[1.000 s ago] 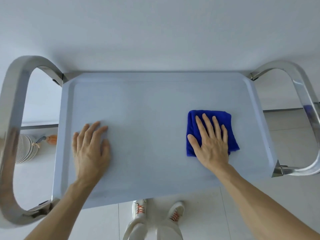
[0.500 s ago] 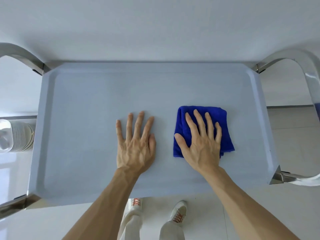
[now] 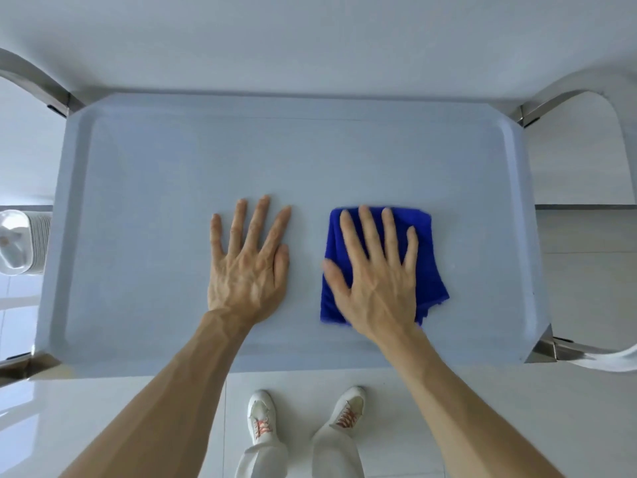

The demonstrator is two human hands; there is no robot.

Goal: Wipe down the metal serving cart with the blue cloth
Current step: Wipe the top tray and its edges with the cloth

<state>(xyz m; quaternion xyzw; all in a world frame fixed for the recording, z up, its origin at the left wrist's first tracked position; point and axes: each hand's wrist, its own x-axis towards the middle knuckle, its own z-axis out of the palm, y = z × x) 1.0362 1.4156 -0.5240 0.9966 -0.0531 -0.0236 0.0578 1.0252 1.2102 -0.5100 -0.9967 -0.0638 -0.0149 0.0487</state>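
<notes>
The metal serving cart (image 3: 138,167) fills the frame; the blue cloth (image 3: 427,257) lies right of centre under the right hand (image 3: 374,284), fingers flat. The left hand (image 3: 248,270) braces, released (best: even pressure, overlapping strokes).

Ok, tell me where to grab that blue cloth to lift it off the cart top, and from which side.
Pinch the blue cloth at its loose near-right corner, coming from the right. That corner sticks out past the right hand, which lies flat on the folded middle, and looks ragged enough to catch; the other edges lie flat on the cart top.
</notes>
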